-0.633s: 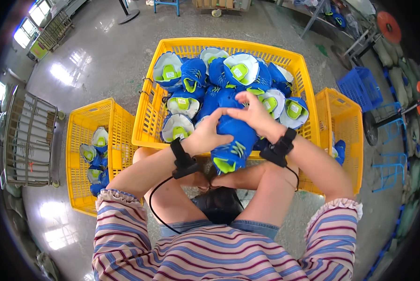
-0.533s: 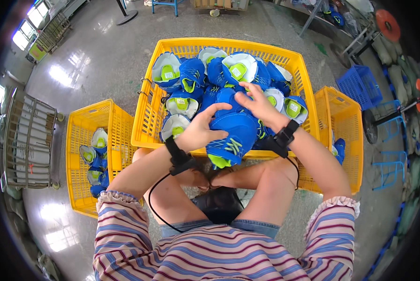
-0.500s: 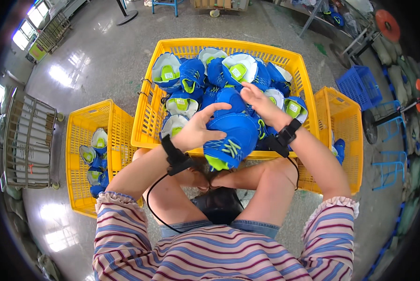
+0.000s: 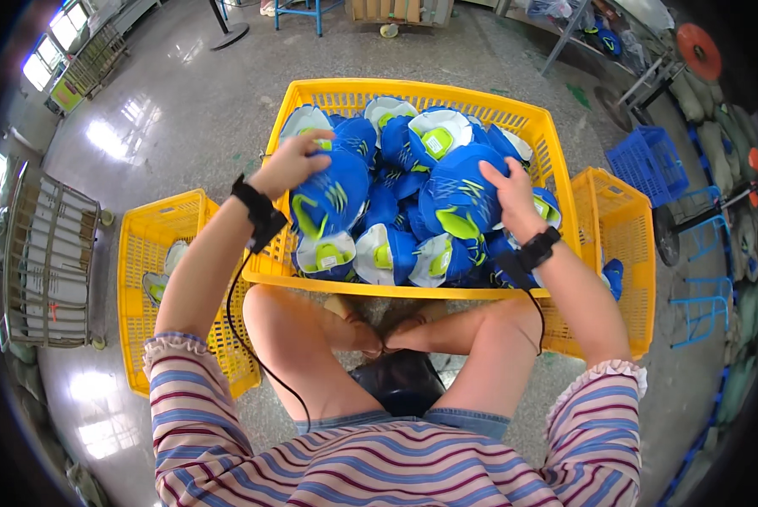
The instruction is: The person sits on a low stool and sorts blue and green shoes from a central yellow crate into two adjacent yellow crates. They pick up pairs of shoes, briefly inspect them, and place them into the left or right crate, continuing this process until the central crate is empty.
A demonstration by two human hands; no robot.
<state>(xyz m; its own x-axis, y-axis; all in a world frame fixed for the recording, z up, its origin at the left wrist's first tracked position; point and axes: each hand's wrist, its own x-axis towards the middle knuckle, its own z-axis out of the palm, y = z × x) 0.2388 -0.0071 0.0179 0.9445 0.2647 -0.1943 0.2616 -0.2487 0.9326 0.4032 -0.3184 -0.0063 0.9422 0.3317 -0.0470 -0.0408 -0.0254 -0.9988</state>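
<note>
Over the left part of the yellow crate (image 4: 412,291), my left hand (image 4: 293,162) is closed on a blue shoe upper (image 4: 342,182) with lime-green lining and laces. My right hand (image 4: 514,201) grips a second blue shoe upper (image 4: 461,182) by its right side, thumb lying on top. The two uppers are a little apart, their green openings turned toward me. Beneath and around them the crate is filled with more blue uppers, several with white insides showing, such as a white-lined upper (image 4: 379,253) near the front wall. The fingers under both held pieces are hidden.
Yellow crates flank me: a left crate (image 4: 130,287) with a few uppers and a right crate (image 4: 641,279). A blue basket (image 4: 649,160) lies at the right, near blue metal stools (image 4: 704,300). A slatted cart (image 4: 49,253) stands at far left.
My hands have moved apart, the left one left and farther away. Each now holds an upper; before, a single upper lay between them nearer to me. The crate sits slightly lower in view.
</note>
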